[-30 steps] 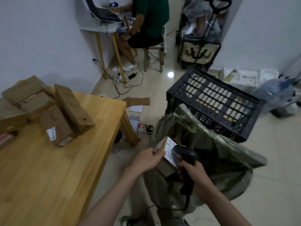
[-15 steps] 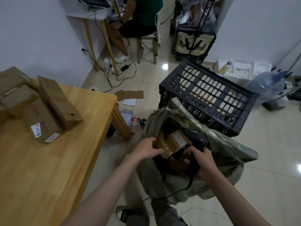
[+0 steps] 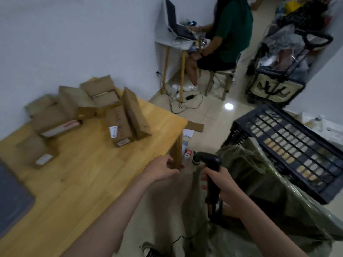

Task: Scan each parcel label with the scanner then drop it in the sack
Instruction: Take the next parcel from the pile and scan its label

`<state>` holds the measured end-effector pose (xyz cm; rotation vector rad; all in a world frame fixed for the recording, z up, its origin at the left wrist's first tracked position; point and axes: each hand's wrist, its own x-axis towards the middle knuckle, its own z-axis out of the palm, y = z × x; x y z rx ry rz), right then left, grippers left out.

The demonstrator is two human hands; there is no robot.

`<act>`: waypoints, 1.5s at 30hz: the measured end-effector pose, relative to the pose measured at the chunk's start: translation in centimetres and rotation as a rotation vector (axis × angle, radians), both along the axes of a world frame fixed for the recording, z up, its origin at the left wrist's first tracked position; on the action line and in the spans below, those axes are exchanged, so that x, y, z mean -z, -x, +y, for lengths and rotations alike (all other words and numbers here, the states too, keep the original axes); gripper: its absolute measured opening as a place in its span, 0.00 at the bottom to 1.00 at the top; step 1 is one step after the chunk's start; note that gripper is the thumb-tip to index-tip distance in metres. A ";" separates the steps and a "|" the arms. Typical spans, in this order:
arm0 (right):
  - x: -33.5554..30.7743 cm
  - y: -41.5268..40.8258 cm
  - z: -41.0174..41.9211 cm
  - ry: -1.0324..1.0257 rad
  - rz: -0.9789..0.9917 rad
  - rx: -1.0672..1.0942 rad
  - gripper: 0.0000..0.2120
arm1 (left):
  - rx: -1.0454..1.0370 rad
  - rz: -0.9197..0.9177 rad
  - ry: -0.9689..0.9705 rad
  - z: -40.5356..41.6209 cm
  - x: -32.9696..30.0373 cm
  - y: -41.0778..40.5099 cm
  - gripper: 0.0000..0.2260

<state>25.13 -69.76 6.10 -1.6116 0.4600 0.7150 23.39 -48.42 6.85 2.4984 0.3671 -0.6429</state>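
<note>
Both bare forearms reach forward from the lower edge of the view, the left from lower left, the right from lower right. The left hand (image 3: 163, 168) is held out past the worktop's near corner, knuckles up, fingers loosely curled and holding nothing. The right hand (image 3: 220, 184) is closed in a fist round an upright black handle, thumb side uppermost, the wrist roughly straight. The two hands are near each other, not touching.

Parcels (image 3: 118, 125): brown cardboard, white labels, some with red print. Table (image 3: 89, 175): light yellow-orange wood grain. Scanner (image 3: 211, 164): black. Sack (image 3: 278, 206): dull olive-green, translucent sheen. Crate (image 3: 289, 145): black lattice, tan showing through the holes. Seated person's shirt (image 3: 233, 28): dark green. Wall (image 3: 74, 39): pale grey-white. Floor (image 3: 213, 115): cream tile.
</note>
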 end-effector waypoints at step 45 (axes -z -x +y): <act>4.6 -16.0 38.6 0.045 0.047 -0.415 0.13 | -0.654 0.091 0.256 30.9 3.4 -3.8 0.13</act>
